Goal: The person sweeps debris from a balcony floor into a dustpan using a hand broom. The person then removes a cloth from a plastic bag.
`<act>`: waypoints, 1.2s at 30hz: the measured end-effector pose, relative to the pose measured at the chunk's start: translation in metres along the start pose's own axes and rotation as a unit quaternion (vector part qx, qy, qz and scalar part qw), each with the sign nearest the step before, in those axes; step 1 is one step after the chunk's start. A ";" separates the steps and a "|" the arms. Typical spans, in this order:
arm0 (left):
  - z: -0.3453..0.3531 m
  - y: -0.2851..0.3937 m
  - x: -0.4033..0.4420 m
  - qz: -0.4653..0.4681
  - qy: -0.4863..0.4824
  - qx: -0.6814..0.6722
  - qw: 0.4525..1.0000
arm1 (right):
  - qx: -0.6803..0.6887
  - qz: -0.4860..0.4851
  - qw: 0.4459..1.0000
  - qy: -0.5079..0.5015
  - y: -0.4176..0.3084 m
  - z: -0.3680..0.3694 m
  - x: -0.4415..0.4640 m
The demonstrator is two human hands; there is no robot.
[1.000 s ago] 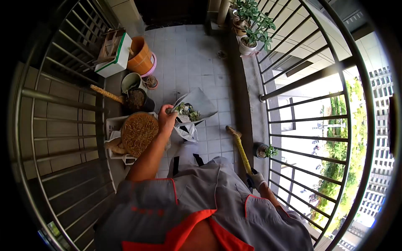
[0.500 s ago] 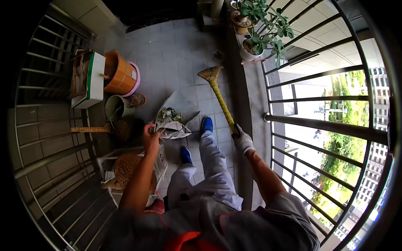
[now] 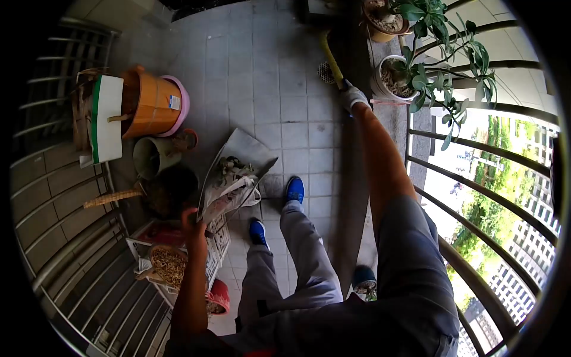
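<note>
My left hand point(image 3: 193, 225) is closed on the rear edge of a grey metal dustpan point(image 3: 247, 149), which holds dry leaves point(image 3: 229, 169) and a crumpled pale plastic bag point(image 3: 229, 196). In a white glove, my right hand point(image 3: 352, 98) grips the dark end of a yellow-handled broom point(image 3: 331, 58), held out ahead of me at the right side of the tiled floor. The broom's head is lost in the shadow near the ledge. A round floor drain point(image 3: 325, 72) lies just left of the handle.
Potted plants, one in a white pot point(image 3: 383, 86), stand on the right ledge by the railing. Along the left are an orange bucket point(image 3: 148, 104), a white box point(image 3: 108, 119), a green-grey pot point(image 3: 156, 157), a crate point(image 3: 218, 238) and a red pot point(image 3: 219, 296).
My right hand has reached far forward with the broom, toward the upper right. The dustpan has stayed in my left hand, and the view has shifted along the floor.
</note>
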State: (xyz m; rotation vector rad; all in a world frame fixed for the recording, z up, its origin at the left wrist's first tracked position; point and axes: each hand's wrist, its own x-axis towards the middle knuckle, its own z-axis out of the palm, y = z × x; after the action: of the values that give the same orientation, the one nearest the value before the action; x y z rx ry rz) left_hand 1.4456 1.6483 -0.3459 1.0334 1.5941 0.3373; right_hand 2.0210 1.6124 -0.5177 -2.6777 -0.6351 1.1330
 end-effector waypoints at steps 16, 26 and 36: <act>-0.021 0.027 -0.049 0.031 -0.007 0.011 0.999 | 0.164 0.035 0.982 0.085 0.038 0.083 -0.233; -0.037 0.049 -0.073 0.037 -0.042 -0.030 0.998 | 0.134 0.176 0.974 -0.046 0.101 0.120 -0.249; -0.093 0.048 -0.088 0.067 -0.110 -0.018 0.991 | 0.313 0.366 0.870 -0.103 0.164 0.185 -0.616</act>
State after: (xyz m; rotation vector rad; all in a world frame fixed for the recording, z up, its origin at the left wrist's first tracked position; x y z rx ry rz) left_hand 1.3795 1.6369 -0.2269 1.1120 1.3201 0.3293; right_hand 1.5578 1.1900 -0.3006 -2.2261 0.7105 1.4585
